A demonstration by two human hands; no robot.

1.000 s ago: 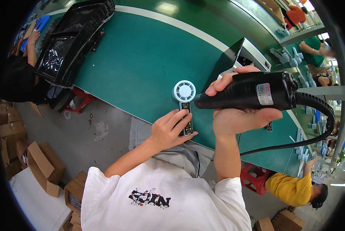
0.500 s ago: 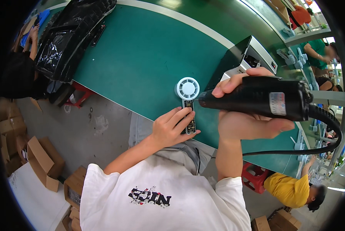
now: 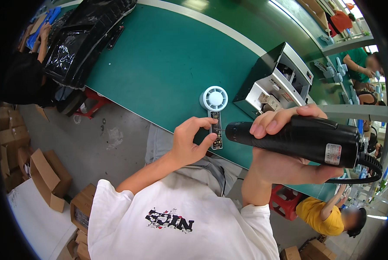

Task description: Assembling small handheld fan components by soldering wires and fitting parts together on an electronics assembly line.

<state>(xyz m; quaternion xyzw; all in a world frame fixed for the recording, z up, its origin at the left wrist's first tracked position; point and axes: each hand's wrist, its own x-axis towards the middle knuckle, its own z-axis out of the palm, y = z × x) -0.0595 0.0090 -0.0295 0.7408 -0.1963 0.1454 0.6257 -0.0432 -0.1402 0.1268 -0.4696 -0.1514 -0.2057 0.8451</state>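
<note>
A light blue handheld fan lies on the green table in front of me, its round grille facing up and its handle toward me. The handle is uncovered, showing a dark circuit board. My left hand steadies the handle from its left side, with the index fingertip on the board and the thumb lower down. In my right hand is a black electric screwdriver, held level with its tip pointing left at the middle of the board. Whether the bit touches a screw is too small to tell.
A black and silver box-shaped machine with an open front stands right of the fan. Black plastic-wrapped goods lie at the far left. The screwdriver's cable curls at the right. Cardboard boxes stand on the floor; co-workers sit around.
The screwdriver has moved toward me, from beside the fan's neck to the middle of the board. My left fingers have drawn back to the handle's left side, uncovering more of the board.
</note>
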